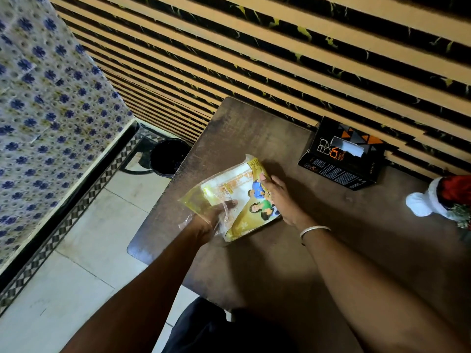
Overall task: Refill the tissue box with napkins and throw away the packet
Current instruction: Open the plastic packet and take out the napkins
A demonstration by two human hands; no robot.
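Head view records a dark wooden bench set against a slatted wall, with a tiled floor to its left. A black bin stands on that floor just beside the bench's far left corner. The black tissue box sits on the bench at the wall, well apart from the hands, a white napkin showing at its top slot. The yellow napkin packet lies near the bench's left edge. The left hand has its grip inside the packet's open plastic end, closed on what appears to be the napkin stack. The right hand presses flat on the packet, fingers spread, clamping nothing.

Judgement: extraction is under way. The next move calls for drawing the stack out while the right hand pins the wrapper, then carrying it to the box.
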